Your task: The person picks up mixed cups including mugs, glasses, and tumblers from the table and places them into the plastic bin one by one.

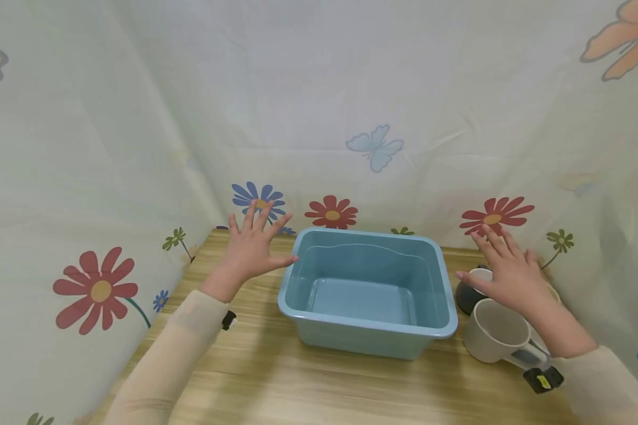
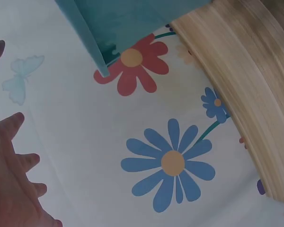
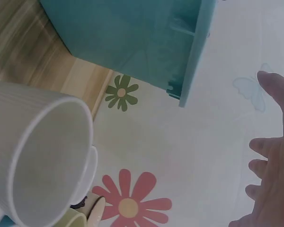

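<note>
Since we're going left to right, first up is the left hand (image 1: 252,251): grip spread wide, nothing in it, thumb tip overlapping the bin's edge as the head view has it. The bin (image 1: 361,341) sits upright mid-surface (image 1: 234,366), probably because that's handy for both arms. Right beside it there's a cluster of mugs, a dark mug (image 1: 465,299) at the back and a white mug (image 1: 480,339) in front, both standing. We'd guess they're bunched there to leave the bin some room and be easy for the right hand (image 1: 510,280) to get at. That grip's splayed too, holding nothing, and we reckon the fingers are fanned just to hang clear of everything.

Now the views. Head cam makes the left thumb look like it's on the bin, but the left wrist one shows a strip of flowery cloth (image 2: 75,156) between them, so we'd call them apart. Right wrist gives us ribbing on the white mug, fingers well off it, plus a yellow-green cup (image 3: 75,219) that's mostly behind the hand from above. What's tucked around that cup, we can't tell.
</note>
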### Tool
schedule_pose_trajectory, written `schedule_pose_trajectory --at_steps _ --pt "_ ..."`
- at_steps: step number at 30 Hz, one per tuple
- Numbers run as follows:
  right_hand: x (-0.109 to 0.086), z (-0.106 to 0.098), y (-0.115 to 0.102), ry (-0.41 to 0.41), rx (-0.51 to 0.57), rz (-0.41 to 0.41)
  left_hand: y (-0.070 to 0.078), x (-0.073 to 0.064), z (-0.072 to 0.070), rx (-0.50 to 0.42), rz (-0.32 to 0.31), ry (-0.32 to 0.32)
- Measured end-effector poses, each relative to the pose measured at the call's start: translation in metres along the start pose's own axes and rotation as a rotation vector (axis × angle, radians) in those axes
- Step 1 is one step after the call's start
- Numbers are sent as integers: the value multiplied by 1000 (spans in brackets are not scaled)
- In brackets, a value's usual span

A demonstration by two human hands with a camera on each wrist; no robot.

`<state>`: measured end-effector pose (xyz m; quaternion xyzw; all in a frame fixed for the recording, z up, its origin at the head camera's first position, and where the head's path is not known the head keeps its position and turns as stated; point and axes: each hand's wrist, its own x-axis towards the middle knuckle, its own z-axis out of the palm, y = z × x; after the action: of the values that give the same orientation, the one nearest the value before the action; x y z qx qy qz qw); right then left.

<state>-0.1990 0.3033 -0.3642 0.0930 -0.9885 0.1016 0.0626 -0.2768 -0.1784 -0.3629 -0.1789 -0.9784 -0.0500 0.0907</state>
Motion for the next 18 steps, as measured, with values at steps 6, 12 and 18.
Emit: schedule_pose_trajectory --at_steps 6,12,18 --pt "-6 8 3 44 0 2 0 -5 7 -26 -1 34" --pt "-12 15 4 104 23 -1 -1 -10 16 -62 -3 95" --pt "-21 23 7 179 50 -19 0 -16 21 -113 -17 158"
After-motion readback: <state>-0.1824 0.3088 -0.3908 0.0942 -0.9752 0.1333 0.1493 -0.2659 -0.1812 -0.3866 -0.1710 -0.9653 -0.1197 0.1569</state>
